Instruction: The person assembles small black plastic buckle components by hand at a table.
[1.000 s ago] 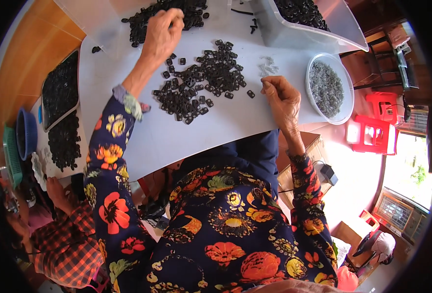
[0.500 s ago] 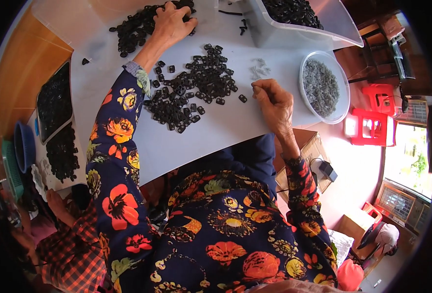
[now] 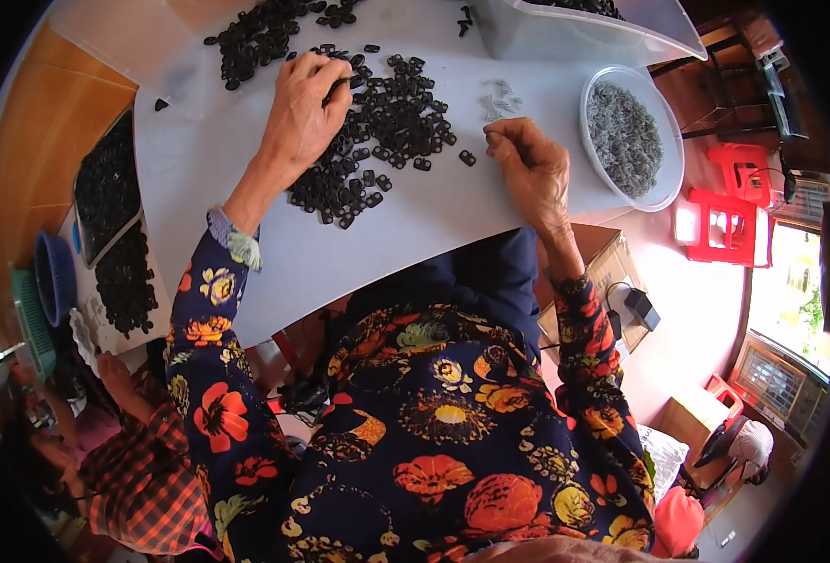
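My left hand (image 3: 304,111) is above the left edge of a pile of small black plastic pieces (image 3: 405,108) with holes in them. Its fingers are curled, and dark pieces show between thumb and fingertips; whether they are held or lie behind cannot be made out. To the right, my right hand (image 3: 535,169) hovers by the table with thumb and forefinger pinched together. Whatever is in that pinch is too small to name. One loose black piece (image 3: 467,158) lies just left of it, and a few thin clear bits (image 3: 499,99) lie beyond its fingertips.
A round clear tub (image 3: 627,141) of fine greyish bits stands at right. Behind are a large clear bin (image 3: 574,39) and another black heap (image 3: 255,39). At far left are a black-filled tray (image 3: 107,188), a blue basket (image 3: 53,279) and a person in a checked shirt (image 3: 143,488).
My left hand has come back from the far black heap toward me, to the nearer pile. My right hand stays pinched in nearly the same place. The whole view has shifted slightly.
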The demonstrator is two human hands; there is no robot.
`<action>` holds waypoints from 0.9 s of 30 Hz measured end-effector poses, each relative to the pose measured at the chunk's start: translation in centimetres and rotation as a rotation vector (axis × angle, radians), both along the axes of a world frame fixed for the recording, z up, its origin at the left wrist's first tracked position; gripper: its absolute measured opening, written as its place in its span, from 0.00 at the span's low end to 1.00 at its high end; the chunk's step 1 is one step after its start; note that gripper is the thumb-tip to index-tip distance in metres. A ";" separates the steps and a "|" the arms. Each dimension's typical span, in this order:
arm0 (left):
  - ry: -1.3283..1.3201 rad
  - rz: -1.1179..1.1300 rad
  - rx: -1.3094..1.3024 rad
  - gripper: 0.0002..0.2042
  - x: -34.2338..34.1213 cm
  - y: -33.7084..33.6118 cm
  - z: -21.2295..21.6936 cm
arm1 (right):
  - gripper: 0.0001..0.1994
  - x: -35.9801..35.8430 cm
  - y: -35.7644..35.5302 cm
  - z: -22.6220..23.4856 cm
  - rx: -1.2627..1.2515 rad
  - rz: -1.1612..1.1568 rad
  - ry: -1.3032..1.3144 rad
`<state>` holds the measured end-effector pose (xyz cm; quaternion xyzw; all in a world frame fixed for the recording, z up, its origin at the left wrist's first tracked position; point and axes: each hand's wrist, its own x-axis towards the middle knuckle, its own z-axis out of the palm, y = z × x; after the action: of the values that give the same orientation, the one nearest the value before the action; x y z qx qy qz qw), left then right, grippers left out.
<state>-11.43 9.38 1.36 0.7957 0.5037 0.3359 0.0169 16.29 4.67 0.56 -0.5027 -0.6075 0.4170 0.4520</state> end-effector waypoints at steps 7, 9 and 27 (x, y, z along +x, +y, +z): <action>-0.133 0.007 -0.086 0.08 -0.3 -2.5 1.0 | 0.05 -0.1 0.0 0.1 -0.004 0.000 0.022; -0.096 -0.005 -0.039 0.08 -0.7 -1.4 1.1 | 0.05 0.0 0.0 0.1 -0.002 -0.001 0.017; 0.428 -0.122 0.045 0.03 1.6 6.8 -0.1 | 0.05 0.0 0.0 -0.2 -0.012 -0.012 0.035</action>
<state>-9.87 16.18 1.25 0.8780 0.4390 0.1690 -0.0880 16.26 4.63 0.34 -0.5015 -0.5939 0.4268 0.4622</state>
